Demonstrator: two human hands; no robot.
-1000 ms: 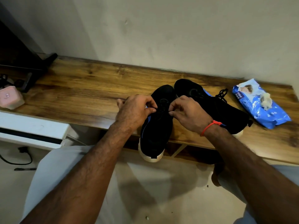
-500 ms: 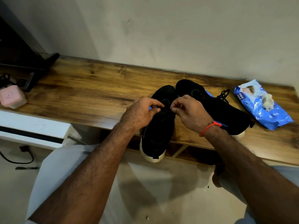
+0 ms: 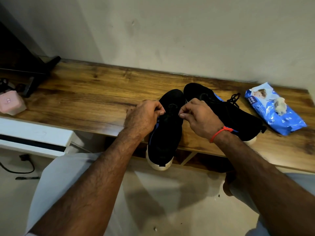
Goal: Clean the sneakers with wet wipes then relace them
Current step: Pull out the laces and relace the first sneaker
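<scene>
Resting at the frame's centre on a wooden shelf (image 3: 81, 99), heel past the near edge at 6 o'clock, toe toward 12: one black sneaker (image 3: 164, 138) with a white sole. Left hand (image 3: 141, 118), at its 9 o'clock side: fingers curled, thumb and forefinger pressed together on what appears to be a black lace (image 3: 167, 114), though the strand itself is hard to make out against the dark upper. Right hand (image 3: 201, 116), at the 3 o'clock side: fingers likewise curled and pinching at the lace area; an orange thread band (image 3: 220, 132) circles the wrist. Second black sneaker (image 3: 238, 120): at 2 o'clock from the first, just beside it, angled, with a loose knot of lace (image 3: 234, 98) beyond it. Blue wet-wipes pack (image 3: 274, 109): at 3 o'clock, near the shelf's end, with a crumpled wipe (image 3: 280, 106) lying on top. Pink container (image 3: 11, 103): at 9 o'clock, far end, beside a dark stand (image 3: 42, 68).
</scene>
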